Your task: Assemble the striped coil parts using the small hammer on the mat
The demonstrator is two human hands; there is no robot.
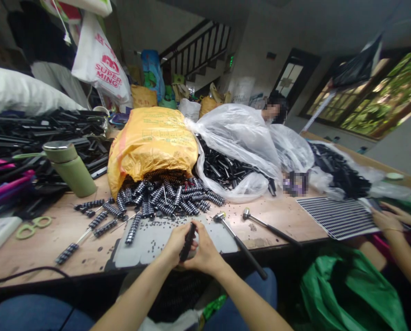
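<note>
The person's left hand (pixel 205 250) and right hand (pixel 177 243) together hold a black piece (pixel 188 242), fingers closed around it, above the front edge of the desk (pixel 270 216). Below and behind it lies a grey mat (pixel 139 243), reaching that edge. Two hammers (pixel 241 243) (pixel 270 225) lie right of the mat, handles over the edge; checkered rollers (pixel 164 195) spill from a yellow bag (pixel 153 142).

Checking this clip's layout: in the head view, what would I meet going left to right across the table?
Pale green looped scissor handles, green cylindrical metal-lidded flask, bulging yellow sack, black-handled metal hammer, second black-handled hammer, black-and-white patterned flat sheet.
</note>
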